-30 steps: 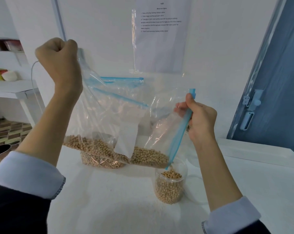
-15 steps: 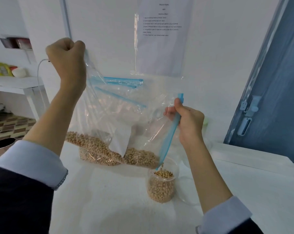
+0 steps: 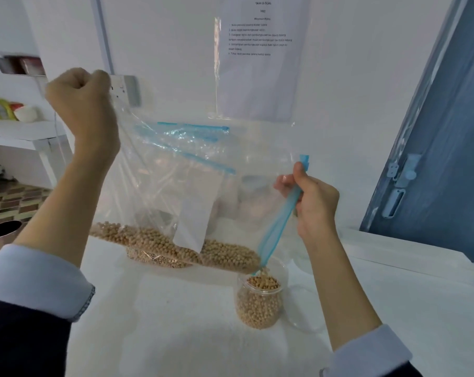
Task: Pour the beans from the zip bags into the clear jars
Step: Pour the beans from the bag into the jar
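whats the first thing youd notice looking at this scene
A big clear zip bag held up mid-frame: the left hand grips its raised corner, the right hand pinches the blue zip edge. Tan beans slide toward its low corner, right over a nearly full clear jar on the white table.

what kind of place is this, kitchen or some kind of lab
Probably a plain indoor room set up for the task, not clearly a kitchen: a printed instruction sheet is taped to the white wall, a white table holds the jar, and a blue door stands right.
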Demonstrator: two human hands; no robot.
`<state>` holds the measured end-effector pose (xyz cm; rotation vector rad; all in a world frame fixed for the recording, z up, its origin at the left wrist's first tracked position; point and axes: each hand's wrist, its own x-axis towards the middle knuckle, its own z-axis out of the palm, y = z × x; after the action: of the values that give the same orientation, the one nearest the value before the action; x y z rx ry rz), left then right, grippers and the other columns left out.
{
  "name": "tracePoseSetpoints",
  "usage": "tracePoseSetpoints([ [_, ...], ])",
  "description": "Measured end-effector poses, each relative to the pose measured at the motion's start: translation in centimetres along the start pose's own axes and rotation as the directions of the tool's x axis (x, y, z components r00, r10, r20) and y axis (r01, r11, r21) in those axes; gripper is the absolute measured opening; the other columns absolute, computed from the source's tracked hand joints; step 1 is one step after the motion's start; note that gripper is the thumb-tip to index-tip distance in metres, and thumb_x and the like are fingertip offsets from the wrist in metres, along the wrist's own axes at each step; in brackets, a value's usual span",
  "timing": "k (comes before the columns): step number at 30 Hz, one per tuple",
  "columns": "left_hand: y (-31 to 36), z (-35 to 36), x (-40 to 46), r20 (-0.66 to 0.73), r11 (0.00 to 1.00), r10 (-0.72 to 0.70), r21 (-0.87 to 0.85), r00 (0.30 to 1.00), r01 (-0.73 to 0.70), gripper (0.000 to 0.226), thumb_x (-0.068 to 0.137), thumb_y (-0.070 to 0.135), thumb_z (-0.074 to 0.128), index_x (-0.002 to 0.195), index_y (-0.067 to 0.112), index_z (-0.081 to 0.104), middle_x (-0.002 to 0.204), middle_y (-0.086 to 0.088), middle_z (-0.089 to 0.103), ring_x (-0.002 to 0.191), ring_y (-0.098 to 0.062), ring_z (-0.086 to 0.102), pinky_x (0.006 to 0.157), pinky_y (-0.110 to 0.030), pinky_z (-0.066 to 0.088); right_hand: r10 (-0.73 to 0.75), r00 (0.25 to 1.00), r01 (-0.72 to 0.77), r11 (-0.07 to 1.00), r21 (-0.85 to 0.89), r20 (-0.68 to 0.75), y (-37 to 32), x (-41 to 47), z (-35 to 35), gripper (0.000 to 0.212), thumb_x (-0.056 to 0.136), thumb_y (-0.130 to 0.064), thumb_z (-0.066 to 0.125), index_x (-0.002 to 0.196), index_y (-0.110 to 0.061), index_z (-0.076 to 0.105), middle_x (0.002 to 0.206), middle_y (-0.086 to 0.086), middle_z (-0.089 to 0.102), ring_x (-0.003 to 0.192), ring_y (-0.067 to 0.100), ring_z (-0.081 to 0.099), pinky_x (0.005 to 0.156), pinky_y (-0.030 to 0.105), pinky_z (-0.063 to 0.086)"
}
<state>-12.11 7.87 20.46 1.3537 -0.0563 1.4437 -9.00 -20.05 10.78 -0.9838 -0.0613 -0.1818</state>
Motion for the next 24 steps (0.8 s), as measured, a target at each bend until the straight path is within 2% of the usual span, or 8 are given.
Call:
tracePoseSetpoints([
  [4, -0.1, 1.0, -0.9, 0.081, 0.998, -0.025, 0.066, 0.996, 0.020, 0.031, 0.054, 0.015, 0.050, 0.049, 0.014, 0.019, 0.056, -0.017, 0.015, 0.054, -0.044, 0.018, 0.047, -0.042, 0.014, -0.018, 0.998, 0.020, 0.999, -0.043, 0.062, 0.4, -0.5, 0.7, 0.027, 0.087, -0.009, 0.066, 0.063, 0.002, 0.063, 0.051, 0.004, 0.064, 0.047, 0.015, 0.062, 0.060, 0.024, 0.058],
  [8, -0.2, 0.7, -0.5, 0.005, 1.000, 0.002, 0.004, 1.000, -0.002, 0.031, 0.050, 0.015, 0.047, 0.048, 0.016, 0.017, 0.051, -0.005, 0.009, 0.056, -0.036, 0.012, 0.052, -0.038, 0.008, -0.032, 0.999, 0.032, 0.999, -0.017, -0.015, 0.2, 0.1, 0.2, 0.028, 0.087, -0.013, 0.068, 0.064, 0.002, 0.064, 0.056, 0.006, 0.066, 0.053, 0.017, 0.064, 0.062, 0.024, 0.056],
  [14, -0.1, 0.2, -0.1, -0.010, 1.000, -0.009, 0.024, 1.000, 0.009, 0.031, 0.050, 0.017, 0.048, 0.051, 0.014, 0.017, 0.055, -0.015, 0.012, 0.053, -0.041, 0.016, 0.051, -0.038, 0.009, -0.018, 1.000, 0.018, 1.000, 0.012, 0.000, -0.1, 0.6, -0.2, 0.028, 0.087, -0.013, 0.068, 0.064, 0.003, 0.062, 0.058, 0.008, 0.065, 0.054, 0.020, 0.065, 0.064, 0.026, 0.057],
  [18, -0.6, 0.8, -1.0, 0.064, 0.997, -0.025, 0.075, 0.998, 0.020, 0.030, 0.053, 0.016, 0.050, 0.045, 0.017, 0.021, 0.052, -0.009, 0.013, 0.050, -0.045, 0.020, 0.045, -0.043, 0.014, -0.031, 0.998, 0.033, 0.999, -0.038, 0.051, 0.6, 0.3, 0.2, 0.028, 0.087, -0.010, 0.067, 0.062, 0.001, 0.063, 0.053, 0.005, 0.064, 0.051, 0.016, 0.064, 0.061, 0.024, 0.056],
  [21, -0.4, 0.2, -0.2, 0.004, 0.999, -0.029, 0.038, 1.000, 0.029, 0.028, 0.051, 0.018, 0.048, 0.044, 0.018, 0.021, 0.054, -0.011, 0.013, 0.053, -0.040, 0.015, 0.046, -0.038, 0.011, -0.016, 1.000, 0.016, 1.000, 0.019, 0.002, 0.4, 0.6, -0.2, 0.027, 0.086, -0.010, 0.068, 0.064, 0.004, 0.062, 0.055, 0.007, 0.064, 0.052, 0.018, 0.063, 0.062, 0.025, 0.057],
  [24, -0.1, 0.4, -0.1, -0.012, 0.999, -0.011, 0.036, 1.000, 0.011, 0.028, 0.049, 0.018, 0.048, 0.042, 0.020, 0.021, 0.052, -0.008, 0.012, 0.057, -0.036, 0.014, 0.051, -0.036, 0.009, -0.026, 0.999, 0.026, 1.000, 0.012, 0.038, 0.3, 0.5, 0.0, 0.028, 0.087, -0.010, 0.067, 0.062, 0.002, 0.062, 0.052, 0.005, 0.063, 0.052, 0.017, 0.063, 0.068, 0.030, 0.058],
])
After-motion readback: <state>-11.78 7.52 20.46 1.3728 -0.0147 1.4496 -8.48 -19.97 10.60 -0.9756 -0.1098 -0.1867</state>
